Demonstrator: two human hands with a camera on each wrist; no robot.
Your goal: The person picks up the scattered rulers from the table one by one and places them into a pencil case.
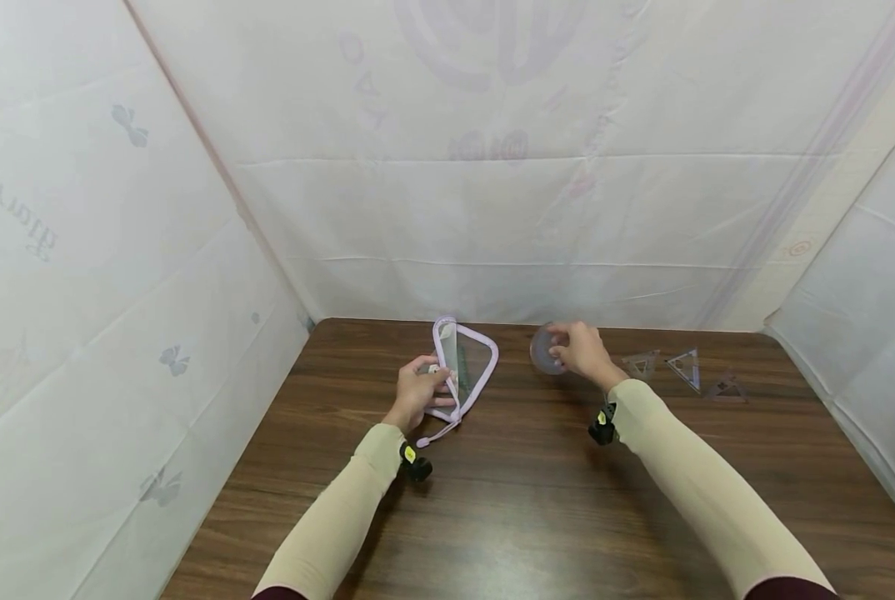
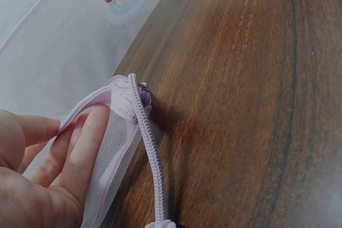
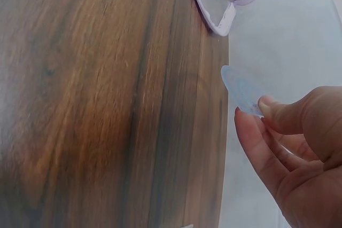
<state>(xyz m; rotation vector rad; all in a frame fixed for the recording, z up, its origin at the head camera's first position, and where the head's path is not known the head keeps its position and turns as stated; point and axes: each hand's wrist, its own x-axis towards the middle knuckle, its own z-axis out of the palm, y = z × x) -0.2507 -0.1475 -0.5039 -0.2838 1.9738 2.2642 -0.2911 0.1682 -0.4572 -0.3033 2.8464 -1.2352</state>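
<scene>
My left hand (image 1: 420, 388) grips the edge of a mesh zip pouch (image 1: 490, 360) with lilac trim, holding its mouth apart. In the left wrist view the thumb and fingers pinch the lilac edge (image 2: 91, 99), and a braided lilac cord (image 2: 152, 166) hangs from the corner. Through the mesh shows a green, ruler-like strip (image 1: 462, 373). To the right of the pouch, my right hand (image 1: 584, 354) pinches a clear round disc (image 1: 542, 352) between thumb and fingers. Faint markings show on the disc in the right wrist view, where it is tilted above the table.
On the table's right side lie three clear triangular pieces: one (image 1: 641, 363) by the right wrist, a bluish one (image 1: 686, 369) and a dark-marked one (image 1: 728, 387). Pale sheeting (image 1: 447, 208) hangs behind the wooden table (image 1: 507, 500) and along both sides.
</scene>
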